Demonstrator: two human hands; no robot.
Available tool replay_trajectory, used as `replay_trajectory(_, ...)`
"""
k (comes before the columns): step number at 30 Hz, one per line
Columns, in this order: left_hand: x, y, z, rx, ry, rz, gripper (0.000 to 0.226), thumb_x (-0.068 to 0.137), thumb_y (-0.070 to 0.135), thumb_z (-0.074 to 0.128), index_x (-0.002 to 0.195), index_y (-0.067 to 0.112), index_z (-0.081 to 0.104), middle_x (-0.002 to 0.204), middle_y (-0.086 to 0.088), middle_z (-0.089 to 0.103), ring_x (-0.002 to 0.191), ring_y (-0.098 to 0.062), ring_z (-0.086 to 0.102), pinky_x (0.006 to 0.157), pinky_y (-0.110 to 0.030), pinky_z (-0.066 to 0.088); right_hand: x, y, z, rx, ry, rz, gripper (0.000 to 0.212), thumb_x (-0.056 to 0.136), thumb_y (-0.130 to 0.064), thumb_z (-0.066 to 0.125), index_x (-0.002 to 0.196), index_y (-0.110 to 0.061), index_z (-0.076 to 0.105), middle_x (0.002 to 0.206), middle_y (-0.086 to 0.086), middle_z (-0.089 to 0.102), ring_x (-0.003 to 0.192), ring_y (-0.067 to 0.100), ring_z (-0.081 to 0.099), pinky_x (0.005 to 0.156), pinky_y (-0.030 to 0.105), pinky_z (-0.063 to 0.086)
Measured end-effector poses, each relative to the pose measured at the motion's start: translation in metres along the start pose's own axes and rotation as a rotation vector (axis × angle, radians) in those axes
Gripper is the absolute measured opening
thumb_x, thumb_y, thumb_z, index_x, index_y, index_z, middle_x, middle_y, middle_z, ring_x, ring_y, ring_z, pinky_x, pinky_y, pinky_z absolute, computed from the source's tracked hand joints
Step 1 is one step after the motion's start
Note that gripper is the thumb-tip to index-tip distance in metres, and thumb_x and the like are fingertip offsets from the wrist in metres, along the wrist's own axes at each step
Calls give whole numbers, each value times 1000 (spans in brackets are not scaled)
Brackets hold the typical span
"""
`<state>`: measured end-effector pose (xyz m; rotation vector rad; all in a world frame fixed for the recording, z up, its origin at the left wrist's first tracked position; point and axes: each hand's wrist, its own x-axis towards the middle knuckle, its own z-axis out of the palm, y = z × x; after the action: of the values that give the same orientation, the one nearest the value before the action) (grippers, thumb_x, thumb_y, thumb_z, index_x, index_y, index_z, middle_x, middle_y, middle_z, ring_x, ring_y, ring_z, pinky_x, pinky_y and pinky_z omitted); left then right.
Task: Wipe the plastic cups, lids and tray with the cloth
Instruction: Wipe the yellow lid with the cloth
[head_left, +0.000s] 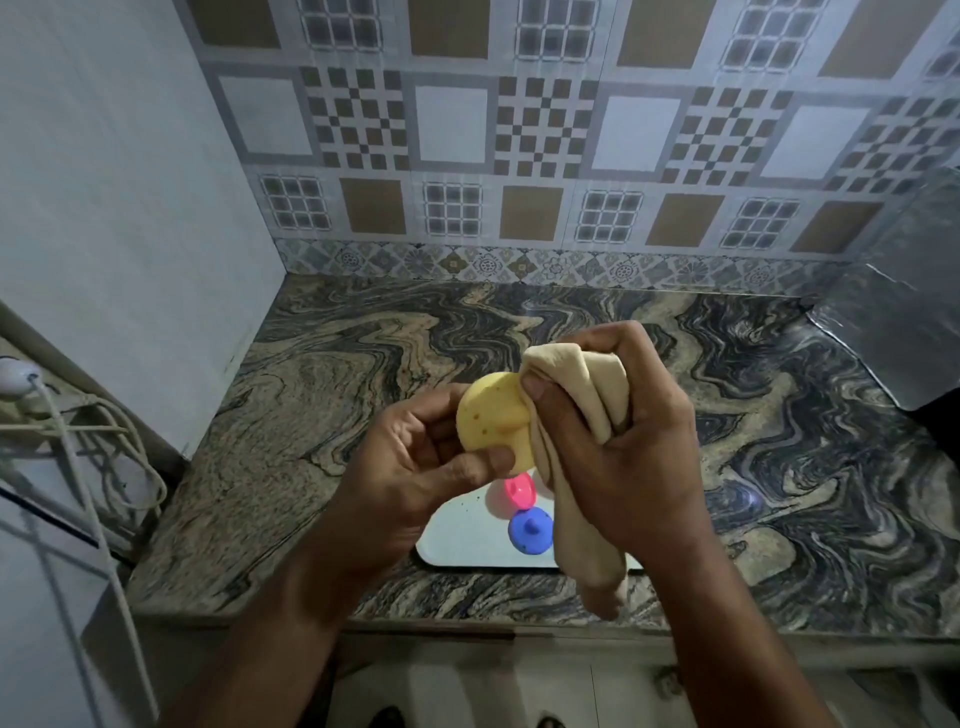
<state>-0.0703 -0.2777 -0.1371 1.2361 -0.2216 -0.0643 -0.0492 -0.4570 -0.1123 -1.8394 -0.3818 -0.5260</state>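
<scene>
Pinching round yellow plastic lid (494, 422), left hand (410, 467); right hand (623, 441) bunching soft beige cloth (582, 447).

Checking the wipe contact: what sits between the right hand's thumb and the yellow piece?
Head view: the beige cloth, gripped by the right hand, lies folded against the yellow piece, which the left hand holds.

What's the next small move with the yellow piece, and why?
Probably rub the cloth across the yellow piece while turning it. The left hand grips the piece, the right hand holds the bunched cloth against its edge, and specks show on its face. The pink piece and blue piece wait on the tray.
</scene>
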Motion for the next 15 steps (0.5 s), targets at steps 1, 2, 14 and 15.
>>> replay_trajectory(1, 0, 2, -2, 30, -35, -15, 35, 76, 12, 79, 111, 11, 77, 100, -6, 80, 93, -18, 76, 82, -28, 60, 3, 0, -3, 1, -26, 1, 21, 93, -21, 80, 103, -14, 63, 87, -8, 70, 70, 12, 67, 59, 33, 55)
replay_trajectory(2, 0, 3, -3, 45, -62, -24, 33, 77, 12, 78, 110, 10, 77, 98, -6, 79, 91, -17, 76, 81, -27, 59, 5, 0, -4, 12, -44, 2, 20, 93, -19, 80, 102, -14, 63, 86, -8, 70, 69, 11, 67, 58, 28, 54)
replay_trajectory(14, -7, -15, 37, -256, 229, -12, 34, 77, 22, 88, 110, 19, 82, 118, -8, 79, 109, -20, 74, 97, -34, 58, -16, -4, 19, 129, 300, 6, 24, 95, -27, 75, 103, -11, 59, 88, -18, 68, 69, 2, 66, 62, 19, 52)
replay_trajectory(15, -8, -13, 37, -267, 257, -25, 27, 79, 16, 81, 105, 22, 84, 112, -4, 80, 103, -16, 74, 90, -28, 58, -17, -3, 18, 97, 311, 0, 24, 96, -28, 75, 103, -12, 59, 89, -20, 68, 71, 3, 67, 63, 19, 52)
